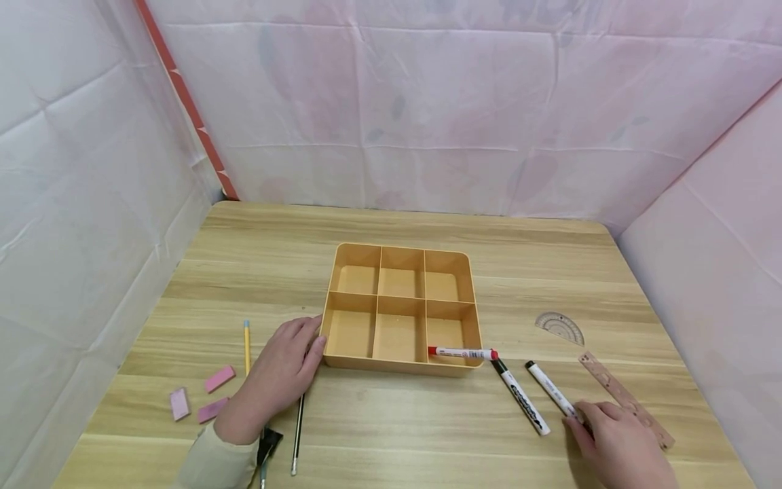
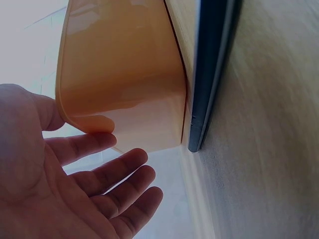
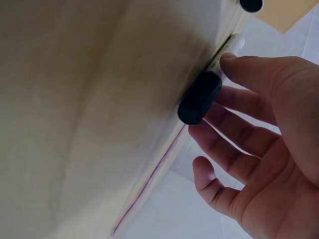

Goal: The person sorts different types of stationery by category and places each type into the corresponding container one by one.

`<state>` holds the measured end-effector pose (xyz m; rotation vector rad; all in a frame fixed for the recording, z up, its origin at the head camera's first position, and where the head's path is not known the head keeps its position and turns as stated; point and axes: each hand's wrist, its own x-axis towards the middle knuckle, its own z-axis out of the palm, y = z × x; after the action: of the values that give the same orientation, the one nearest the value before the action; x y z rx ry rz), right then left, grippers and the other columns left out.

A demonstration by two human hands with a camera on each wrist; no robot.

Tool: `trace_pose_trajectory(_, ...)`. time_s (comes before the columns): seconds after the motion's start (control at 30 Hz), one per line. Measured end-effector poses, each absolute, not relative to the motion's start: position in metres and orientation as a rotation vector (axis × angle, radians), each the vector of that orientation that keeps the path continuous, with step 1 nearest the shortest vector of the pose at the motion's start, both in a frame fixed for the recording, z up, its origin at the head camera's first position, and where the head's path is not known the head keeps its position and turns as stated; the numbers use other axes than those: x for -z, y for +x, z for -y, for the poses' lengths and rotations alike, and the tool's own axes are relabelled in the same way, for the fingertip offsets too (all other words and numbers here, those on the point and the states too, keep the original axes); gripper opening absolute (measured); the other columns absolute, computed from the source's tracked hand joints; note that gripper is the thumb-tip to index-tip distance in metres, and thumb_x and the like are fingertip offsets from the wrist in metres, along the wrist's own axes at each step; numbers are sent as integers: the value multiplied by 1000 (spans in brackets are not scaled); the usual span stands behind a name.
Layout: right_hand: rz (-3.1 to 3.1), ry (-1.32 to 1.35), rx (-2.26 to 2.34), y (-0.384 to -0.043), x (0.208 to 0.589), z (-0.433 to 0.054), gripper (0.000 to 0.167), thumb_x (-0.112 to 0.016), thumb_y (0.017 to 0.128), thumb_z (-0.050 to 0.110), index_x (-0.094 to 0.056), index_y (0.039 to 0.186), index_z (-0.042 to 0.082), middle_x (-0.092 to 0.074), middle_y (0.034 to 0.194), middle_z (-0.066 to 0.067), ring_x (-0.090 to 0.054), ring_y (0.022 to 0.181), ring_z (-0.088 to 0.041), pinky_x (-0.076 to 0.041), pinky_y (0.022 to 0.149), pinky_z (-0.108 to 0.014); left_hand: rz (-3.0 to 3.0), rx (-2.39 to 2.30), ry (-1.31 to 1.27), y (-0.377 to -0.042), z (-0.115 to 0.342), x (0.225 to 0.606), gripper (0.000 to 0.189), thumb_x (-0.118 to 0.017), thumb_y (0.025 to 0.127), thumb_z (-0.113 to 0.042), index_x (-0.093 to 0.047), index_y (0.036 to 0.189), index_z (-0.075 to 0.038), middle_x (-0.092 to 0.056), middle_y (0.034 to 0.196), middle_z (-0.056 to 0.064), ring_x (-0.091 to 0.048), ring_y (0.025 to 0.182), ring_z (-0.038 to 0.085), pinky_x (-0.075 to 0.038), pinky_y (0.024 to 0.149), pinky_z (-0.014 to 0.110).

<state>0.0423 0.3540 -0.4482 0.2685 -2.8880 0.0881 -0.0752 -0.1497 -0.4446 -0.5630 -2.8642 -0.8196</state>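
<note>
My left hand [image 1: 284, 363] holds the left wall of an orange six-compartment tray [image 1: 394, 367]. In the left wrist view the thumb is at the rim and the index finger [image 2: 87, 144] lies against the outer wall, the other fingers spread. Right of the tray, my right hand [image 1: 623, 438] pinches a white marker [image 1: 552, 390] with a black end, lying close to the tabletop. A red-capped marker [image 1: 463, 352] leans across the tray's front right compartment, over its rim. Just right of the tray lies a black-capped marker [image 1: 522, 399].
A clear protractor [image 1: 560, 327] and a pinkish ruler [image 1: 626, 397] lie at the right. On the left are pink erasers [image 1: 220, 379], a pale eraser [image 1: 180, 404], a yellow pencil [image 1: 247, 343] and a dark pencil [image 1: 298, 435]. A black object [image 1: 269, 445] sits by the left sleeve.
</note>
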Motion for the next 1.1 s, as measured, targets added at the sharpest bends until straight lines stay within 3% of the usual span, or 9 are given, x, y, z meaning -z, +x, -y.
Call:
trace_pose_trajectory(0.3, 2946, 197, -99, 49, 449, -361, 20, -89, 73, 11, -73, 84, 7, -67, 74, -5, -64, 63, -25, -53, 56, -48, 2852, 825, -566, -75, 150, 444, 43, -52, 109, -25, -61, 140, 2, -66, 132, 20, -59, 127, 39, -48, 109, 56)
trace_pose_trajectory(0.73, 3006, 150, -67, 54, 453, -366, 23, -91, 70, 9, -74, 86, 7, -61, 69, -2, -57, 62, -15, -47, 53, -38, 2835, 822, -578, -76, 150, 443, 42, -53, 108, -26, -62, 139, 1, -67, 131, 19, -60, 126, 38, -48, 109, 56)
trace_pose_trajectory(1.1, 2959, 159, -77, 52, 454, -366, 22, -90, 69, 7, -74, 85, 5, -64, 71, -5, -62, 62, -24, -52, 56, -51, 2847, 819, -569, -76, 150, 444, 42, -53, 108, -25, -62, 140, 1, -66, 131, 20, -60, 126, 38, -48, 109, 56)
